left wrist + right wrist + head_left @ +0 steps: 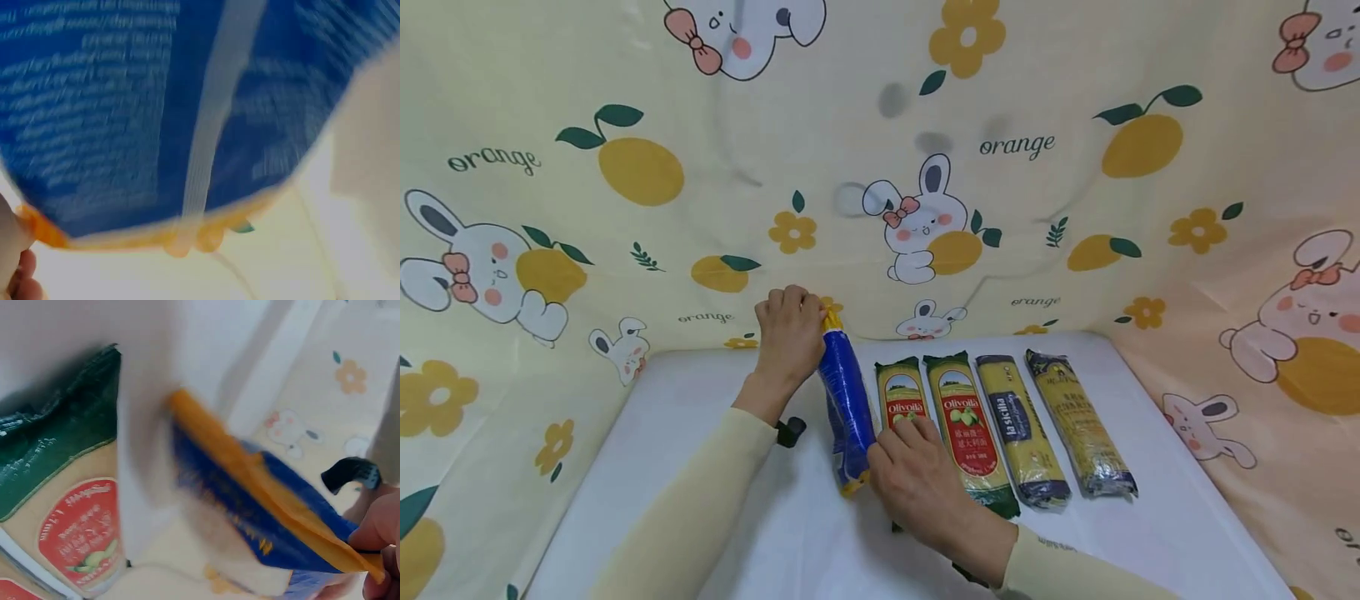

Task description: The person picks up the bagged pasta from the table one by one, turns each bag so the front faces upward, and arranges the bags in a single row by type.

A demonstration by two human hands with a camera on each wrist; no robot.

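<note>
A blue plastic bag with orange ends is held between both hands, tilted over the white table. At its upper orange end, my left hand grips the gathered tip. Lower down, my right hand pinches a corner of the other end; in the right wrist view, thumb and finger close on the orange edge. Printed text and a pale seam show on the bag's back in the left wrist view. Partly behind my right hand lies a green Olivoilà pasta pack.
To the right lie a second Olivoilà pack, a yellow pack with a dark blue La Sicilia label and a golden pack, side by side. A patterned cloth hangs behind the white table.
</note>
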